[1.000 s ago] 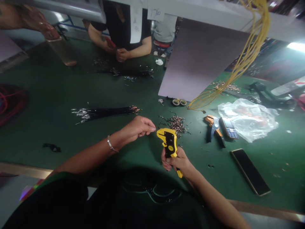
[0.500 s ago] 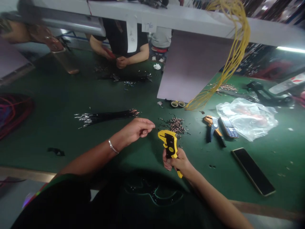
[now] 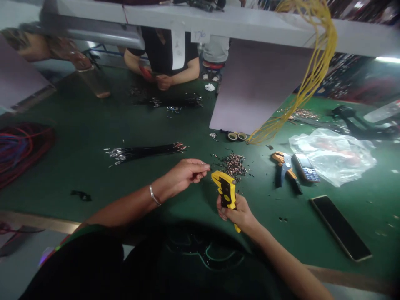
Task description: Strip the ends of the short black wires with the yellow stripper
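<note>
My right hand (image 3: 236, 210) is wrapped round the handles of a yellow and black wire stripper (image 3: 226, 189), its head pointing up and to the left. Just left of that head, the thumb and fingers of my left hand (image 3: 190, 173) are pinched together. A tiny dark tip shows at the fingertips, too small to name. Beyond the stripper lies a heap of short cut ends (image 3: 235, 163), dark and copper-coloured. A bundle of black wires (image 3: 150, 151) rests beyond my left forearm, with silvery ends at the left and copper ends at the right.
An orange and grey hand tool (image 3: 286, 171), a keypad phone (image 3: 305, 167), a clear plastic bag (image 3: 334, 156) and a smartphone (image 3: 340, 227) lie to the right. Yellow wires (image 3: 312, 75) hang from the shelf (image 3: 265, 29). A co-worker's hands (image 3: 164, 81) are across the table.
The whole view has shifted slightly, so most things appear a little further right. My left hand stays pinched near the stripper's head, and my right hand keeps its grip.
</note>
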`<action>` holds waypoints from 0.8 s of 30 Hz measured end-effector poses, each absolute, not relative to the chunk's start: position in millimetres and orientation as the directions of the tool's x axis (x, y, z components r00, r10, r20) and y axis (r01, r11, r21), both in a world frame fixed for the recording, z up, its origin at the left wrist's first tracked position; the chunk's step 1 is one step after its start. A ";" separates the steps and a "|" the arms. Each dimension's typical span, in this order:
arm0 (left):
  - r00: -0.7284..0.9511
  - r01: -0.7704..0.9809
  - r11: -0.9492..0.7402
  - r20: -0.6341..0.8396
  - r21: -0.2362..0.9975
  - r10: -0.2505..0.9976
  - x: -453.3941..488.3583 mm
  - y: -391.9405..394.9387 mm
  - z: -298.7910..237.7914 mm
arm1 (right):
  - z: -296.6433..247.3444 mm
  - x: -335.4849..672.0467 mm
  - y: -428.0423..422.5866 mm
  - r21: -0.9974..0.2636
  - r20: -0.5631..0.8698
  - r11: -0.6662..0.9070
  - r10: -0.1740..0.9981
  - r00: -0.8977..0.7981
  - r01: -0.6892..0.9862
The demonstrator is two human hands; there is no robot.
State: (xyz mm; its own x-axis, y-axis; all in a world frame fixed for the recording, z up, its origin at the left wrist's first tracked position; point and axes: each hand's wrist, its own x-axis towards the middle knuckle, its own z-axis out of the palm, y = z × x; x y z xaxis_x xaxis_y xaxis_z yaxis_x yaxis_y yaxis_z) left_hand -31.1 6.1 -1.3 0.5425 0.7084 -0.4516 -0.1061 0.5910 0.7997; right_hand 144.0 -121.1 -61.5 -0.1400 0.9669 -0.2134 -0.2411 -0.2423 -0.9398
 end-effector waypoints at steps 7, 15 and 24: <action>0.516 -0.126 0.593 -0.458 0.795 0.724 -31.6 10.1 -1.4 | -61.3 145.2 -116.5 -0.881 -0.167 -0.273 0.944 -0.285 -0.388; 0.658 -0.250 0.678 -0.392 0.691 0.642 -31.9 12.7 -10.2 | -56.6 143.6 -109.7 -0.744 -0.050 -0.290 0.922 -0.383 -0.602; 0.698 -0.344 0.719 -0.348 0.604 0.626 -26.5 5.6 -17.9 | -56.4 138.7 -111.6 -0.710 -0.051 -0.328 0.906 -0.419 -0.623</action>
